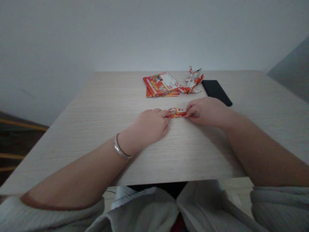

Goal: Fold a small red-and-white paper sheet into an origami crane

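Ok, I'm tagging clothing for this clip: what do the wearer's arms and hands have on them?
Both the left hand and right hand are gloveless. A silver-coloured bracelet circles the left wrist; none shows on the right. The left sleeve and right sleeve are greyish, leaving the forearms bare.

The left hand (153, 126) touches a red paper strip (177, 113); the right hand (205, 111) pinches its right end; printed leaflets (163, 84) lie farther.

Printed paper formed the folded strip (177, 112) and stacked leaflets (161, 84) on a matt, wood-grained tabletop (106, 98); before me, a metal bracelet (117, 148) shone, the sleeves (280, 206) were ribbed cloth, the flat slab (216, 91) matt.
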The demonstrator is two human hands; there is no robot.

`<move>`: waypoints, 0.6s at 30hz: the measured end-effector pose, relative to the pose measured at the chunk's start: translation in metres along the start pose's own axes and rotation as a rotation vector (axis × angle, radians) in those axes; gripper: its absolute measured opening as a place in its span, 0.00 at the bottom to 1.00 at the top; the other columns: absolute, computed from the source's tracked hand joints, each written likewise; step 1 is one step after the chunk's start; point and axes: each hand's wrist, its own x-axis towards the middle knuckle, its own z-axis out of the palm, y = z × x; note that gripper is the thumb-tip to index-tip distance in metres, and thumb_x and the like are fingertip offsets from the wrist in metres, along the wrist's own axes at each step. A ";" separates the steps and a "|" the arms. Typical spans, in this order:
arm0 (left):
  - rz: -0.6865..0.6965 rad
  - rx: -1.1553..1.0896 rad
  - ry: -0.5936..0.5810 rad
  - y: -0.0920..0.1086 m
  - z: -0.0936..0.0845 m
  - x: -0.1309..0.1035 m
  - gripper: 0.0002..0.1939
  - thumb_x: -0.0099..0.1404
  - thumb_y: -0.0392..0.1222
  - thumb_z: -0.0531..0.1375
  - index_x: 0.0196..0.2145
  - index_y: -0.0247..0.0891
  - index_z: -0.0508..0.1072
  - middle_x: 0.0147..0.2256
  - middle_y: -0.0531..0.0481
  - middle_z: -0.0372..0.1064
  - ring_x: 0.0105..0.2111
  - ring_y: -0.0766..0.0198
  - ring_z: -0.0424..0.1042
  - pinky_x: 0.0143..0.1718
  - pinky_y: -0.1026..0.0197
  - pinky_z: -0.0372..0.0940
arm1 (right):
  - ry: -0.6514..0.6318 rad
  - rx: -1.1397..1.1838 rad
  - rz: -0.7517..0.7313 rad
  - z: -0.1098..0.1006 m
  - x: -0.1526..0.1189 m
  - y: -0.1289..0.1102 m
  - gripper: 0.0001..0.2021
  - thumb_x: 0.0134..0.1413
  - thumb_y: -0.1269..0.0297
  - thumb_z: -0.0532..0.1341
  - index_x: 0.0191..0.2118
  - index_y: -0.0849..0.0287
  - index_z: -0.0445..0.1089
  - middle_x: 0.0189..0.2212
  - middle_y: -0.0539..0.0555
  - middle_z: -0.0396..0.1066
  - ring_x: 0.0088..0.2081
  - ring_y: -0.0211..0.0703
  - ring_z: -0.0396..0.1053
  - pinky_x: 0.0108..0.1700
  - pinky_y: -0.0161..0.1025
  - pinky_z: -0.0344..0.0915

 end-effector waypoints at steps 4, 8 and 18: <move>-0.007 -0.013 -0.002 -0.001 0.000 0.000 0.17 0.73 0.40 0.50 0.50 0.33 0.75 0.49 0.40 0.75 0.47 0.53 0.75 0.49 0.51 0.70 | -0.006 0.006 -0.018 -0.001 -0.001 0.000 0.10 0.56 0.68 0.61 0.36 0.57 0.81 0.39 0.53 0.80 0.37 0.46 0.75 0.39 0.41 0.64; 0.017 -0.003 0.022 -0.002 0.003 0.000 0.19 0.74 0.43 0.51 0.56 0.37 0.72 0.52 0.41 0.74 0.50 0.52 0.74 0.51 0.50 0.69 | -0.015 0.036 -0.062 -0.001 -0.001 -0.004 0.13 0.61 0.65 0.57 0.35 0.61 0.80 0.37 0.57 0.79 0.38 0.46 0.75 0.42 0.42 0.65; -0.016 -0.036 0.040 -0.015 -0.001 0.000 0.17 0.72 0.39 0.51 0.51 0.39 0.76 0.51 0.43 0.76 0.50 0.54 0.73 0.58 0.45 0.61 | 0.204 0.225 -0.164 0.028 0.008 -0.005 0.18 0.60 0.75 0.54 0.48 0.59 0.79 0.47 0.59 0.79 0.48 0.48 0.74 0.54 0.46 0.66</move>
